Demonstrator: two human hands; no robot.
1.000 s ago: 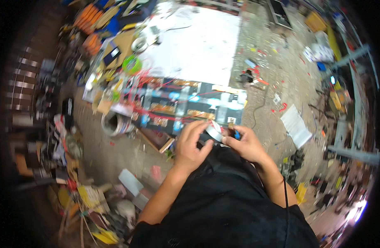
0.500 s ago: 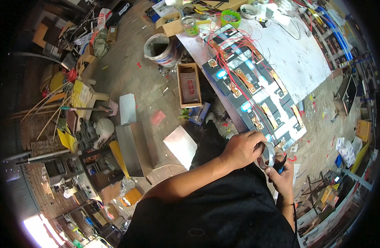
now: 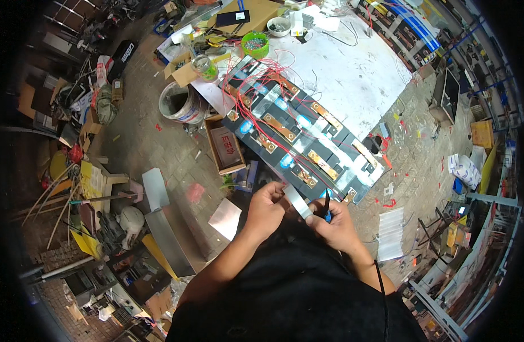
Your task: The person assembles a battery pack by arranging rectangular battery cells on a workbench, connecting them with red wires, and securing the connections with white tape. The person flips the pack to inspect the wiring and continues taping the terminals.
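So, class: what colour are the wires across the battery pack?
Red wires on the battery pack, seen in the head view.

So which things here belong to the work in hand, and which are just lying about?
In hand:
left hand
right hand
flat silver metal strip
blue-handled tool
blue battery pack with red wires

Lying about:
grey bucket
open cardboard box
green bowl

strip: we see a flat, pale silvery metal strip [image 3: 297, 200], short and straight, tilted from upper left to lower right.
strip, place: we hold it between both hands, above the near end of the battery pack.
tool: we grip a thin dark tool [image 3: 326, 206] with a blue handle, upright, just right of the strip.
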